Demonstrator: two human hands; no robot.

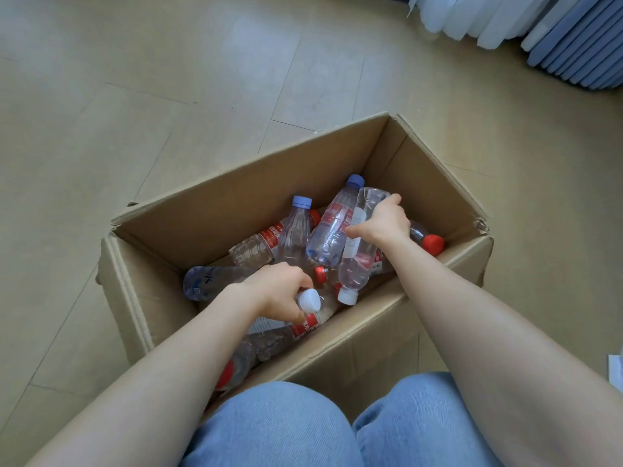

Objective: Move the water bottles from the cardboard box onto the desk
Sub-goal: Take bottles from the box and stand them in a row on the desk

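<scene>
An open cardboard box [215,210] stands on the floor in front of my knees, holding several clear plastic water bottles with red, blue and white caps. My left hand [276,291] grips the neck of a white-capped bottle [309,299] near the box's front wall. Deeper in the box, my right hand [384,220] curls round the body of a clear bottle [354,267] whose white cap points toward me. A blue-capped bottle [332,227] lies just left of that hand. The desk is not in view.
Light wood-pattern floor [168,96] surrounds the box. Stacked white and blue panels [556,32] lean at the far right corner. My knees in blue jeans [279,429] press close to the box's near side. A white object [615,369] pokes in at the right edge.
</scene>
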